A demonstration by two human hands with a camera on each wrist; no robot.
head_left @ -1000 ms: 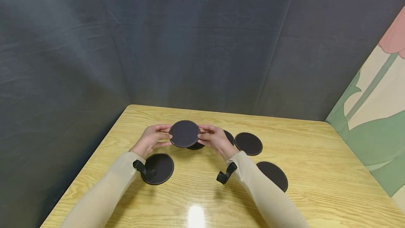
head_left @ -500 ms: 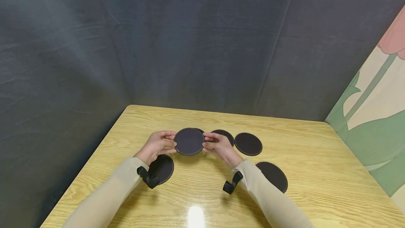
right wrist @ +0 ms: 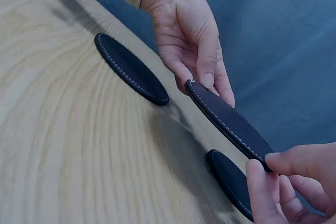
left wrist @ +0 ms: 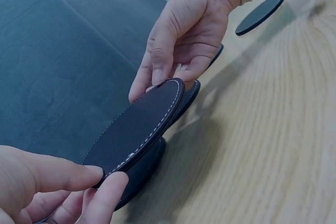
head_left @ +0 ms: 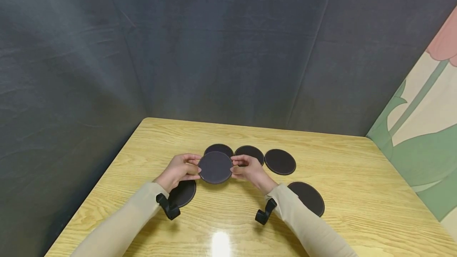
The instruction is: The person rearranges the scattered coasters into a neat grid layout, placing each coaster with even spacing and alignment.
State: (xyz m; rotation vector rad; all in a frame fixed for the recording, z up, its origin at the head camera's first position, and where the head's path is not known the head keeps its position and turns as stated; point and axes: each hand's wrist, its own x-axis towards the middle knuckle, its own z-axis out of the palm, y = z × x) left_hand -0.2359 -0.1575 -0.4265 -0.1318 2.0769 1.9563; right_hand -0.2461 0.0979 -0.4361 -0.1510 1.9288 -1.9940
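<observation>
A round black coaster (head_left: 215, 167) with pale edge stitching is held above the table between both hands. My left hand (head_left: 181, 169) pinches its left rim between thumb and fingers, and my right hand (head_left: 251, 171) pinches the right rim. In the left wrist view the held coaster (left wrist: 139, 127) is tilted, and its edge looks layered. Behind it lies another black coaster (head_left: 219, 148), partly covered from view. To the right of that one lie a second coaster (head_left: 250, 154) and a third coaster (head_left: 280, 162) in a row.
One coaster (head_left: 183, 193) lies at the left, partly hidden by my left wrist. Another coaster (head_left: 308, 198) lies at the right beside my right sleeve. The wooden table (head_left: 221, 217) ends at a dark curtain (head_left: 221, 50) behind and to the left.
Both hands have brought the held coaster down, nearer to me and slightly right. The coaster behind it shows more now. The coasters on the table have stayed put.
</observation>
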